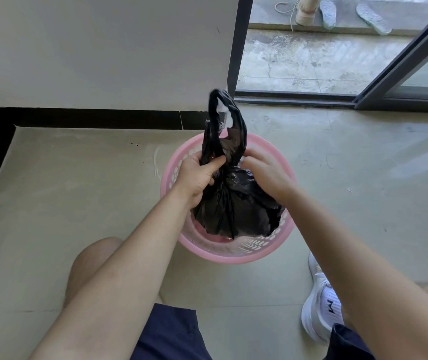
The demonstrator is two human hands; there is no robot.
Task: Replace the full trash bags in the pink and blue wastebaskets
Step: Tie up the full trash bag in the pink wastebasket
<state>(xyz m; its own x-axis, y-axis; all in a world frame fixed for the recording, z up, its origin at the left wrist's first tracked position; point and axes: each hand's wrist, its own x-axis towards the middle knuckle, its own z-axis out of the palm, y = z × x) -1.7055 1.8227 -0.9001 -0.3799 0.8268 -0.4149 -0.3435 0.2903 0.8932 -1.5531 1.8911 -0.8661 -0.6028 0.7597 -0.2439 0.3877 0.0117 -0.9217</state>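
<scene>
Both hands (197,175) knotting blk bag (233,203) over pink bin (223,255).

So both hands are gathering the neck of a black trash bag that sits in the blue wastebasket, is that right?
Not quite: the wastebasket is pink, not blue, as the head view shows. The rest holds: the left hand and the right hand are gathering the neck of the black trash bag, which sits in it.

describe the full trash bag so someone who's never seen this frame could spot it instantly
Start at the white wall corner beside the sliding door; directly below it on the tiled floor stands the pink wastebasket. The black trash bag sits in it, its neck gathered by the left hand and right hand. It is the only black, crinkled plastic thing here, handles looping upward.
</scene>
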